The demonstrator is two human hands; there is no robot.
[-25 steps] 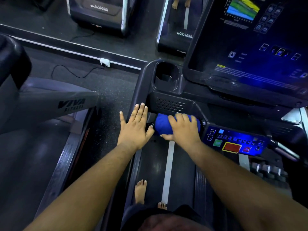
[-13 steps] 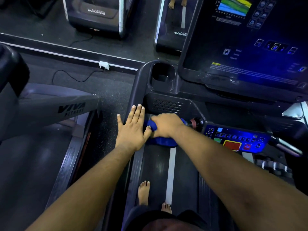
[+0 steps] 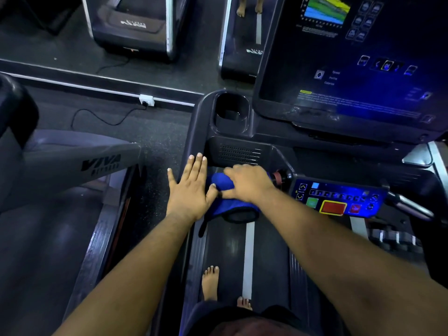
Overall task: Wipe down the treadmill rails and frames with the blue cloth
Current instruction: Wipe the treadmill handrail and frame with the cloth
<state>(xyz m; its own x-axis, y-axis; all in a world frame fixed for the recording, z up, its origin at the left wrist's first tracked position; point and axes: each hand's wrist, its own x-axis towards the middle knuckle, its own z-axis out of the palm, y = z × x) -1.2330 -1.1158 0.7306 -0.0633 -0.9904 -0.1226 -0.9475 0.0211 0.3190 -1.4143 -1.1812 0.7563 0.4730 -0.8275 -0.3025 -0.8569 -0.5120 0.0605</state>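
Bare feet [image 3: 210,282] on treadmill belt [image 3: 228,248]

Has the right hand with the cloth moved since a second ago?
Yes. The right hand has slid the cloth leftward, away from the lit keypad and up against the left hand.

I am standing barefoot on the belt [image 3: 225,248] of a treadmill, looking down at my arms reaching forward to its front crossbar. My left hand [image 3: 191,187] is lying flat with straight fingers on the left rail [image 3: 196,132], its thumb touching the blue cloth [image 3: 226,202], while my right hand [image 3: 247,181] is curling over that cloth and pressing it against the bar. The lit control panel [image 3: 339,197] is glowing blue just right of my right hand, below the cup holder [image 3: 231,111] and the big screen [image 3: 351,61].
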